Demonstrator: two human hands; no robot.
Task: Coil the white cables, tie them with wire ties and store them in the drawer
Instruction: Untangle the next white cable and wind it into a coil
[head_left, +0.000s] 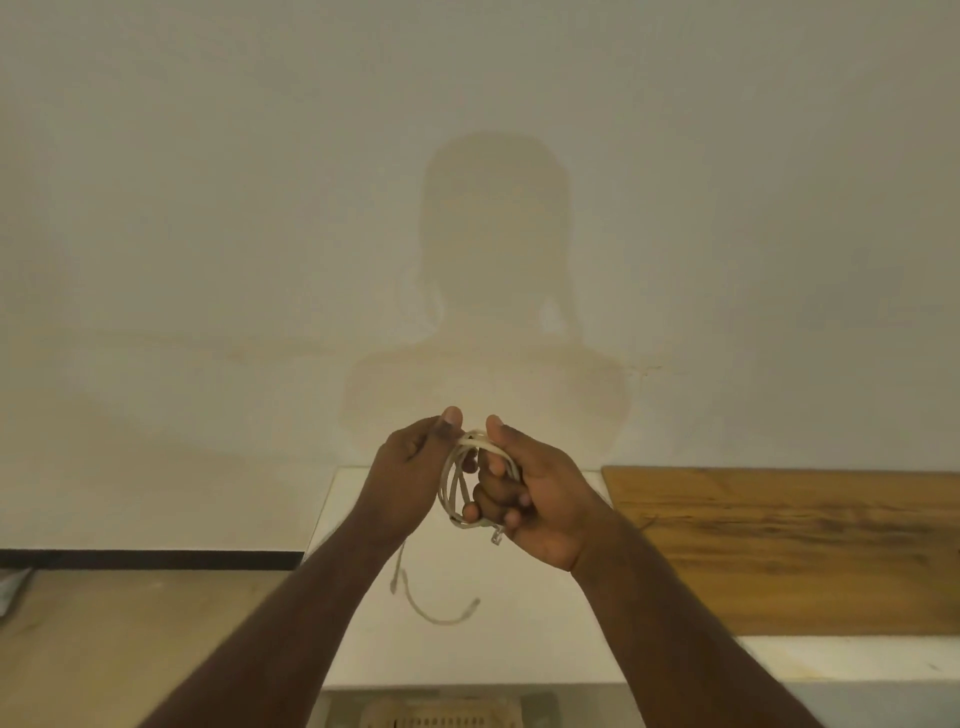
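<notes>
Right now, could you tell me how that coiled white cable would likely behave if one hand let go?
The coiled white cable looks floppy; its loops would probably spring apart, since only the right hand and left hand gather them. It seems light, with a loose end dangling.

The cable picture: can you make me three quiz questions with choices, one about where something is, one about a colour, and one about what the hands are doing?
1. Where is the wooden board?
A. right side of the white counter
B. on the floor
C. on the wall

2. What colour is the coiled cable?
A. black
B. white
C. red

3. What is the right hand doing?
A. resting flat
B. pointing
C. gripping the coil

Answers: 1 A, it lies there by the wall. 2 B, pale loops show. 3 C, its fingers curl round the loops while the left hand pinches the top.
</notes>
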